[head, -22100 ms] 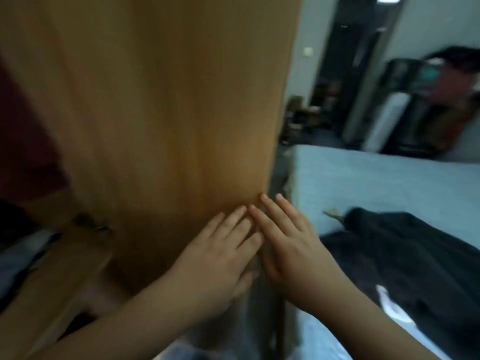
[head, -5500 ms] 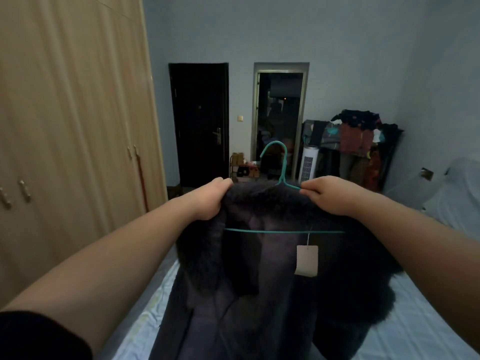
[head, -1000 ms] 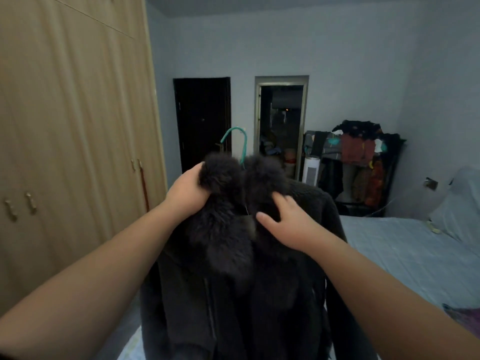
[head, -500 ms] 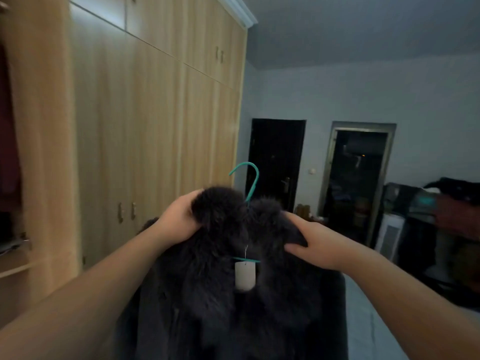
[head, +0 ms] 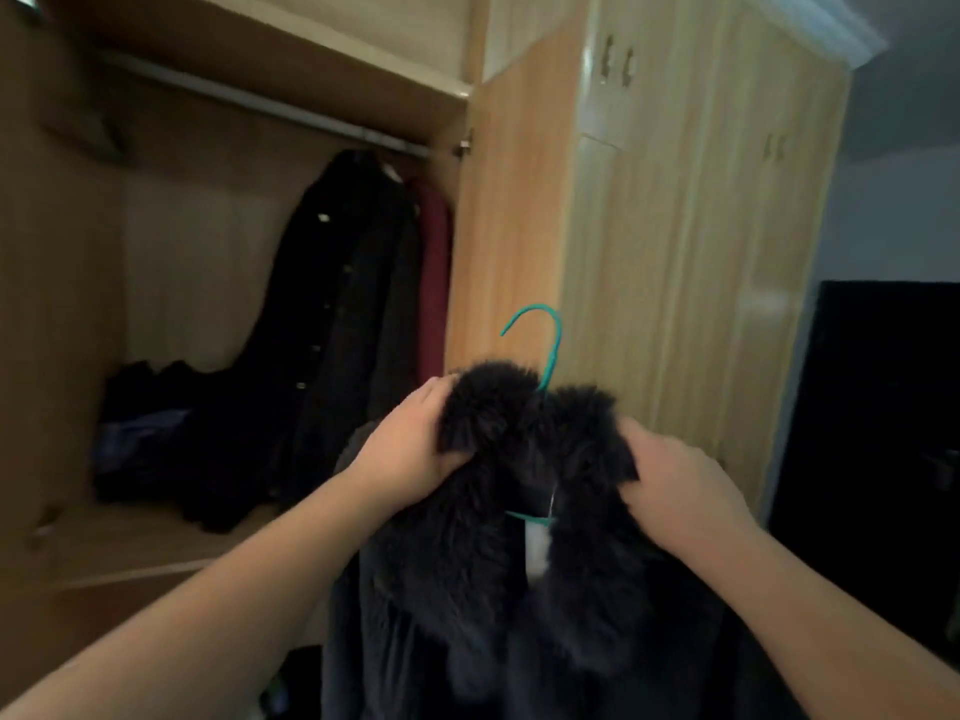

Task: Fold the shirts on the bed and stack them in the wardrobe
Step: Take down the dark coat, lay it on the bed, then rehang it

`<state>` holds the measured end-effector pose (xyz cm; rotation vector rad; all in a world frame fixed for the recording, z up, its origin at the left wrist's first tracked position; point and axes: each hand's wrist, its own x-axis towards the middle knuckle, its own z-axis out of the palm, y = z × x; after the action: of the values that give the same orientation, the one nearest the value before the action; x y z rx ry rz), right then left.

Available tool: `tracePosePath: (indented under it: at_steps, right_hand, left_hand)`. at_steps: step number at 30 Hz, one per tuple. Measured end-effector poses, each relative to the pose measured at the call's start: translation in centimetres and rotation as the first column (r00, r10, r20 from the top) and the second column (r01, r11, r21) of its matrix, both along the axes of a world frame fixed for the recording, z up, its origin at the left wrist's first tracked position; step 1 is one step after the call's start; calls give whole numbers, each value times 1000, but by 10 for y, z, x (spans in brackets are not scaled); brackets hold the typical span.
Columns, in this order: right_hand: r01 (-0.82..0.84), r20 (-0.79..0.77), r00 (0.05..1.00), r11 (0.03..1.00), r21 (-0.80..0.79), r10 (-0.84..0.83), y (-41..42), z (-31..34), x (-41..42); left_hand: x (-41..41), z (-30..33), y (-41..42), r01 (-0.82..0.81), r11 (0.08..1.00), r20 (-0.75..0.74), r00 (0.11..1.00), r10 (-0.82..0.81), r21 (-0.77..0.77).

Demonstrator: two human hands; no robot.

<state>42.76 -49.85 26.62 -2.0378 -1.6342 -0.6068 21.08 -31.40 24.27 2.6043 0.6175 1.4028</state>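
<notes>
Dark fur-collared coat (head: 519,589) hangs on a thin teal wire hanger (head: 545,350) and is held up in front of the open light-wood wardrobe (head: 519,226), clear of any surface. The left hand (head: 410,449) is clenched on the left lobe of the fluffy collar, fingers curled into the fur, and the right hand (head: 670,475) grips the right lobe the same way, so the coat's weight hangs between the two. The hanger's hook rises above the collar between the hands, against the edge of the wardrobe door, and its teal crossbar shows in the collar opening, with a pale paper tag (head: 537,550) dangling just below it. Inside the open compartment a metal hanging rail (head: 260,103) runs under the top shelf; a long black buttoned coat (head: 337,314) hangs from it beside a dark red garment (head: 434,283). A heap of dark clothes (head: 171,439) lies on the compartment floor.
</notes>
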Motion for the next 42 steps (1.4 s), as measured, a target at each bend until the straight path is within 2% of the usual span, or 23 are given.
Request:
tracePosePath:
  at_steps: [2, 4, 7, 10, 13, 16, 20, 29, 34, 42]
  right_hand:
    - [-17, 26, 1000, 1000, 14, 17, 54, -1, -34]
    - [-39, 43, 998, 999, 37, 38, 103, -1, -63]
    - [-83, 29, 996, 992, 100, 80, 166, -2, -98]
    - [-121, 19, 993, 983, 138, 119, 219, 4, -127]
    - [-163, 46, 987, 973, 162, 157, 266, 18, -149]
    - [-170, 79, 984, 969, 181, 158, 313, 33, -159]
    - [-172, 89, 984, 960, 220, 156, 374, 56, -159]
    - [-265, 95, 964, 932, 246, 249, 508, 111, -132]
    - [-229, 122, 972, 923, 309, 200, 579, 150, -112]
    - [-195, 188, 973, 921, 338, 137, 673, 211, -104]
  left_hand:
    - [-42, -6, 34, -184, 977, -57, 980, 190, 107]
    - [-82, -15, 69, -286, 946, -125, 944, 305, 152]
    - [-136, -26, 114, -353, 923, -268, 884, 383, 157]
    - [-176, -24, 153, -411, 892, -301, 840, 451, 189]
    - [-203, -6, 191, -482, 828, -261, 792, 551, 286]
    - [-218, 20, 230, -570, 731, -153, 740, 655, 375]
    - [-226, 43, 278, -651, 651, -104, 671, 734, 391]
    - [-210, 94, 396, -714, 507, -31, 565, 825, 483]
    - [-188, 128, 458, -707, 435, 0, 524, 852, 558]
    - [-165, 211, 553, -701, 338, 150, 535, 831, 628]
